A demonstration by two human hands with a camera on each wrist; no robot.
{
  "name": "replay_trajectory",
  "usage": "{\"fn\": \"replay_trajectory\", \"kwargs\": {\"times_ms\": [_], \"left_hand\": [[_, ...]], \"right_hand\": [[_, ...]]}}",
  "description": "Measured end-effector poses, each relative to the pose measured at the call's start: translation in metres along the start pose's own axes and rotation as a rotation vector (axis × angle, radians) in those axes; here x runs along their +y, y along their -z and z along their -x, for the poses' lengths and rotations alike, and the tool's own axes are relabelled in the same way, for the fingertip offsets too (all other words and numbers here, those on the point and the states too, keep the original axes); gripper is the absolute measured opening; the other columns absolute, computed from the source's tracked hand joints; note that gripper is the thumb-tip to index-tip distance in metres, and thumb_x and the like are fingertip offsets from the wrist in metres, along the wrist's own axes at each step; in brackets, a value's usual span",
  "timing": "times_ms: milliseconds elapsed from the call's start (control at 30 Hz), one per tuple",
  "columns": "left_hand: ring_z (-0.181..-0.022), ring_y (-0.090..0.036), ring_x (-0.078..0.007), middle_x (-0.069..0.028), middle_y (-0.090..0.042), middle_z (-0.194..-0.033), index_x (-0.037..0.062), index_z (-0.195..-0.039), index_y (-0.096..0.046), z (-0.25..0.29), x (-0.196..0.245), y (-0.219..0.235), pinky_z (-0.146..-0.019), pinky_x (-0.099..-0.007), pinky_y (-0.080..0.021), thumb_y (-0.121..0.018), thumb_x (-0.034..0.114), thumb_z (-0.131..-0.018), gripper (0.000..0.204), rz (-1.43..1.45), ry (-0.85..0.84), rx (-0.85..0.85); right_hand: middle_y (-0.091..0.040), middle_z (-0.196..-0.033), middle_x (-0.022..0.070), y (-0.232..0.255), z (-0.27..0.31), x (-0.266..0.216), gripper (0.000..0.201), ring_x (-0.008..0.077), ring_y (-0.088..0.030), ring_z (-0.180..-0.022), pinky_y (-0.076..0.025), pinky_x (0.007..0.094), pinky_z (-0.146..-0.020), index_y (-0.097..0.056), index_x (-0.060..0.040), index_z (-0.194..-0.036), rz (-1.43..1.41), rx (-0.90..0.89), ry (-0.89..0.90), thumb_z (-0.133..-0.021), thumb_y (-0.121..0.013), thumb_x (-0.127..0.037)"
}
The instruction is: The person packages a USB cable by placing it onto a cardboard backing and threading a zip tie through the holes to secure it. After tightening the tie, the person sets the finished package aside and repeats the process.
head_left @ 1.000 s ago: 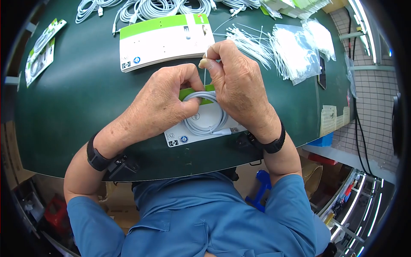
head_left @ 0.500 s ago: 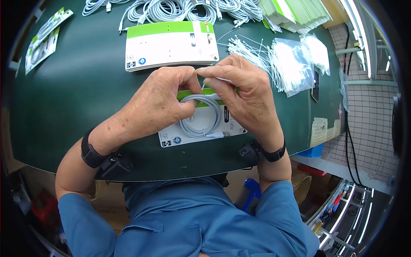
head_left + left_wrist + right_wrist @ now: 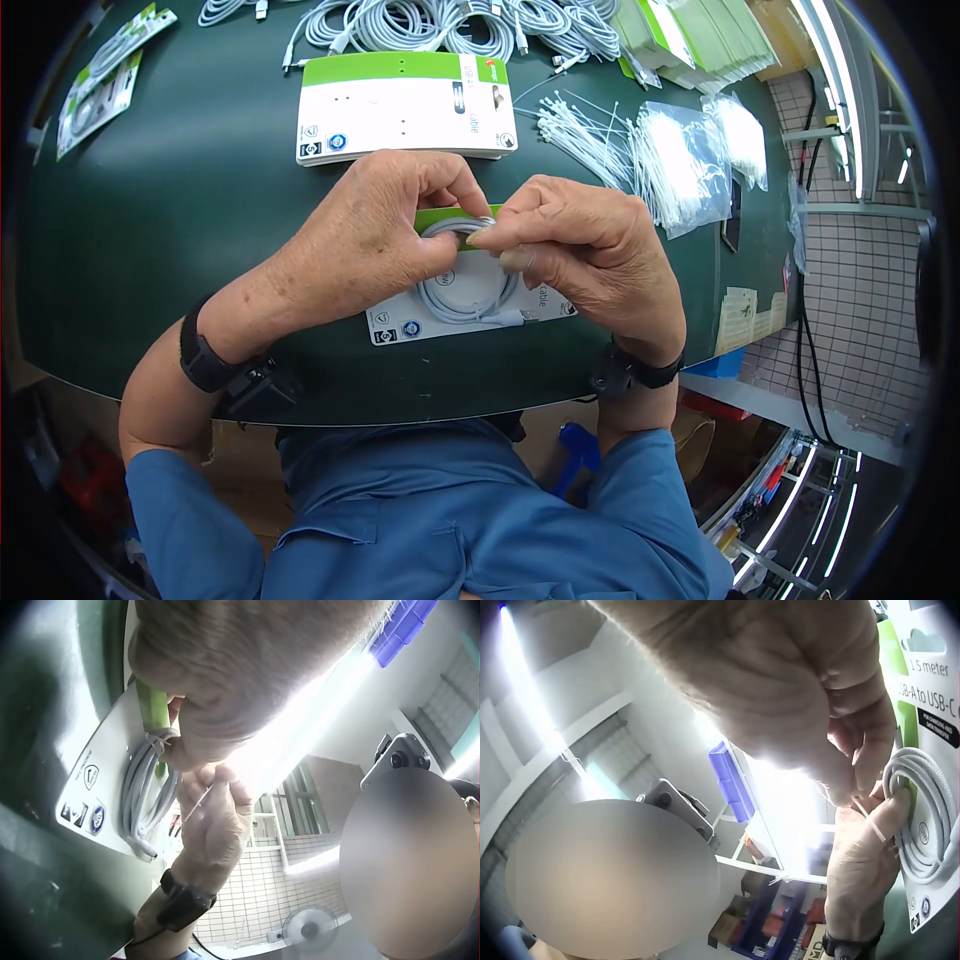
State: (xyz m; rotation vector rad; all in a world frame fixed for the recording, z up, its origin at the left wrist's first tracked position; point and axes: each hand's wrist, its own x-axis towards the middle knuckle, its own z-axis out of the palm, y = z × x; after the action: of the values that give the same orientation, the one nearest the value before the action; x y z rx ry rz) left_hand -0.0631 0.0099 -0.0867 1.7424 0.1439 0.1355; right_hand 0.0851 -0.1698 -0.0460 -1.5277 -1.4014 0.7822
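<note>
A coiled white USB cable [image 3: 462, 318] lies on a white and green card [image 3: 398, 306], whose print in the right wrist view reads USB-A to USB-C. My left hand [image 3: 375, 225] pinches the top of the coil, thumb inside the loop. Just to its right, my right hand [image 3: 595, 245] pinches a thin white cable tie [image 3: 870, 819] between thumb and forefinger. Seen from the left wrist, the tie loops round the coil's upper strands, close to the left thumb. Fingertips of both hands nearly meet there and partly hide the tie.
Beyond the hands lies a stack of cards [image 3: 400, 110]. Coiled cables [image 3: 390, 25] are heaped at the back. Loose cable ties [image 3: 580, 135] and a clear bag of ties [image 3: 685, 165] lie right, near more cards [image 3: 700, 40]. Two carded cables [image 3: 100, 90] sit far left.
My right hand has come down from above the coil and shifted right, its fingertips now beside the left fingers. The left hand keeps its hold on the coil. The head view has shifted slightly.
</note>
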Motion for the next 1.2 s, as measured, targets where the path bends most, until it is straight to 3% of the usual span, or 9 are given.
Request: {"fn": "replay_trajectory", "kwargs": {"times_ms": [200, 333, 433, 567, 700, 867, 967, 1200], "left_hand": [[-0.087, -0.068, -0.0156, -0.0108, -0.071, -0.090, -0.0034, -0.100, -0.072, -0.002, 0.008, 0.005, -0.082, -0.0321, -0.057, -0.062, -0.001, -0.079, 0.023, -0.015, -0.052, 0.017], [-0.095, -0.068, -0.0106, -0.0064, -0.073, -0.097, -0.0042, -0.103, -0.071, -0.003, 0.019, 0.014, -0.095, -0.0285, -0.056, -0.062, -0.005, -0.080, 0.025, -0.012, 0.067, -0.044], [-0.095, -0.067, -0.0103, -0.0059, -0.073, -0.096, -0.0036, -0.103, -0.071, -0.003, 0.017, 0.015, -0.093, -0.0283, -0.056, -0.060, -0.006, -0.080, 0.026, 0.003, -0.002, 0.005], [-0.095, -0.067, -0.0105, -0.0058, -0.073, -0.096, -0.0031, -0.103, -0.071, -0.003, 0.021, 0.020, -0.093, -0.0285, -0.056, -0.059, -0.007, -0.080, 0.026, -0.001, -0.015, 0.004], [-0.094, -0.067, -0.0107, -0.0060, -0.073, -0.096, -0.0029, -0.103, -0.071, -0.003, 0.024, 0.020, -0.093, -0.0285, -0.056, -0.059, -0.007, -0.080, 0.027, -0.054, -0.014, 0.010], [-0.095, -0.068, -0.0110, -0.0063, -0.073, -0.096, -0.0029, -0.103, -0.071, -0.002, 0.024, 0.020, -0.093, -0.0285, -0.056, -0.059, -0.007, -0.080, 0.026, -0.034, -0.005, 0.022], [-0.095, -0.068, -0.0112, -0.0065, -0.074, -0.097, -0.0029, -0.103, -0.071, -0.002, 0.025, 0.021, -0.095, -0.0287, -0.056, -0.060, -0.007, -0.080, 0.026, -0.043, -0.011, 0.023], [-0.097, -0.069, -0.0116, -0.0068, -0.074, -0.098, -0.0027, -0.103, -0.071, -0.003, 0.022, 0.021, -0.096, -0.0292, -0.056, -0.060, -0.007, -0.080, 0.026, -0.055, -0.025, 0.023]], "right_hand": [[-0.070, -0.094, 0.0075, -0.008, -0.001, -0.008, 0.027, 0.0101, -0.067, -0.077, -0.057, 0.0236, -0.064, -0.080, -0.0043, -0.107, 0.068, 0.097, 0.002, -0.084, -0.076, 0.010], [-0.069, -0.090, 0.0079, -0.016, -0.002, -0.014, 0.027, 0.0127, -0.067, -0.076, -0.054, 0.0249, -0.064, -0.080, -0.0051, -0.101, 0.116, 0.240, 0.018, -0.082, -0.075, 0.014], [-0.069, -0.088, 0.0080, -0.017, -0.004, -0.015, 0.029, 0.0165, -0.065, -0.075, -0.051, 0.0284, -0.064, -0.078, -0.0063, -0.097, 0.394, 0.302, 0.218, -0.078, -0.076, 0.015], [-0.067, -0.089, 0.0067, -0.021, -0.004, -0.013, 0.034, 0.0208, -0.063, -0.073, -0.050, 0.0313, -0.062, -0.075, -0.0063, -0.092, 0.497, 0.386, 0.372, -0.066, -0.077, 0.015], [-0.068, -0.090, 0.0060, -0.023, -0.006, -0.008, 0.032, 0.0209, -0.059, -0.072, -0.047, 0.0316, -0.062, -0.070, -0.0060, -0.085, 0.472, 0.398, 0.406, -0.062, -0.078, 0.013], [-0.069, -0.090, 0.0063, -0.024, -0.007, -0.008, 0.031, 0.0212, -0.059, -0.073, -0.047, 0.0319, -0.062, -0.067, -0.0064, -0.082, 0.472, 0.397, 0.429, -0.060, -0.078, 0.013], [-0.070, -0.089, 0.0076, -0.023, -0.007, -0.008, 0.030, 0.0201, -0.062, -0.076, -0.046, 0.0318, -0.064, -0.063, -0.0088, -0.085, 0.492, 0.365, 0.430, -0.072, -0.080, 0.013], [-0.070, -0.089, 0.0072, -0.023, -0.007, -0.006, 0.029, 0.0200, -0.062, -0.075, -0.046, 0.0322, -0.065, -0.064, -0.0088, -0.085, 0.487, 0.344, 0.399, -0.073, -0.080, 0.012]]}}
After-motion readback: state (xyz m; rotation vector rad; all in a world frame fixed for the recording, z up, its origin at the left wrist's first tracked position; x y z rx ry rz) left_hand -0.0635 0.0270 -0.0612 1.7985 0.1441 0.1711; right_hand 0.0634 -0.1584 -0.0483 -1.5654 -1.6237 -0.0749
